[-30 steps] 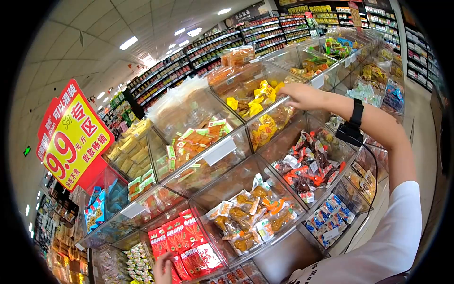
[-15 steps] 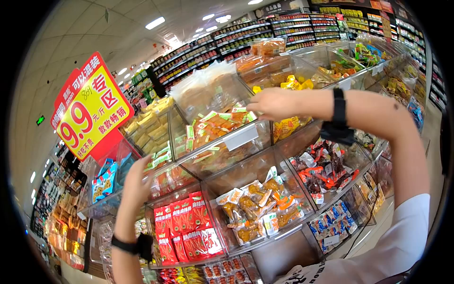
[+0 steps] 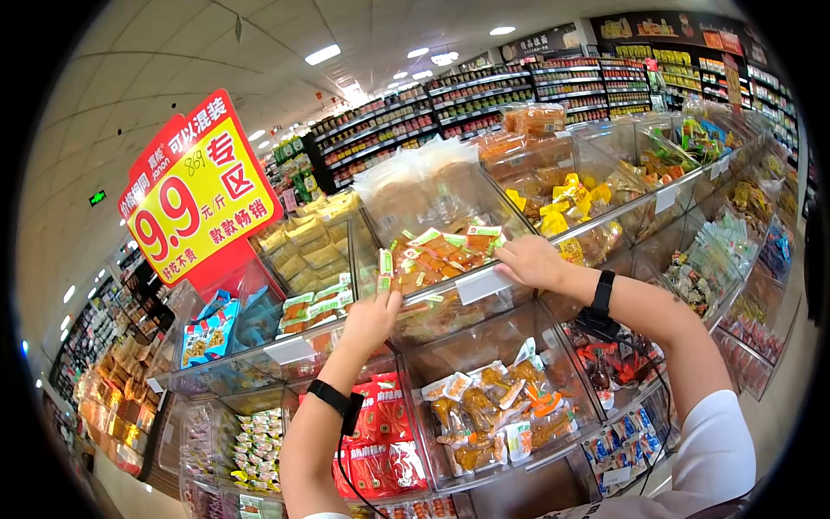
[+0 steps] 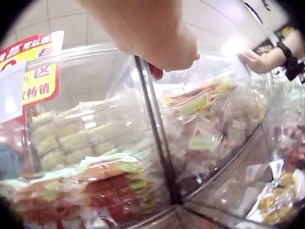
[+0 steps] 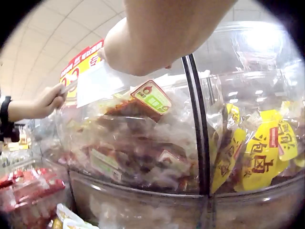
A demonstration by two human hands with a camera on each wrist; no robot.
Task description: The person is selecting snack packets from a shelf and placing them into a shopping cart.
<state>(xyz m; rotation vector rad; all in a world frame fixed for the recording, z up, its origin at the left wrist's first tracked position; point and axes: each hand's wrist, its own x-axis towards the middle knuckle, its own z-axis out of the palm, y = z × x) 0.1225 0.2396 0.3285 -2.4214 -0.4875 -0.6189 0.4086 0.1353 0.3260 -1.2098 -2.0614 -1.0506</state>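
My left hand (image 3: 372, 320) holds the front rim of a clear plastic bin (image 3: 428, 303) near its left corner. My right hand (image 3: 529, 262) holds the same rim near the right corner, beside a white price label (image 3: 484, 285). Heaped inside the bin are reddish-brown snack packets (image 3: 441, 257) with green and white labels. In the left wrist view, part of a finger shows below the left hand at a bin divider (image 4: 153, 126). The right wrist view shows the left hand's fingers curled at the rim; the right hand's fingertips are partly hidden there.
Yellow snack packets (image 3: 571, 201) fill the bin to the right. Below are bagged drumsticks (image 3: 484, 406) and red packets (image 3: 385, 419). A red and yellow price sign (image 3: 203, 186) stands at the left. Clear dividers separate the bins, and stocked shelves (image 3: 484, 95) line the back.
My right hand has moved left from the yellow packets to the right corner of the bin. The left hand has risen from over the red packets to the left corner.
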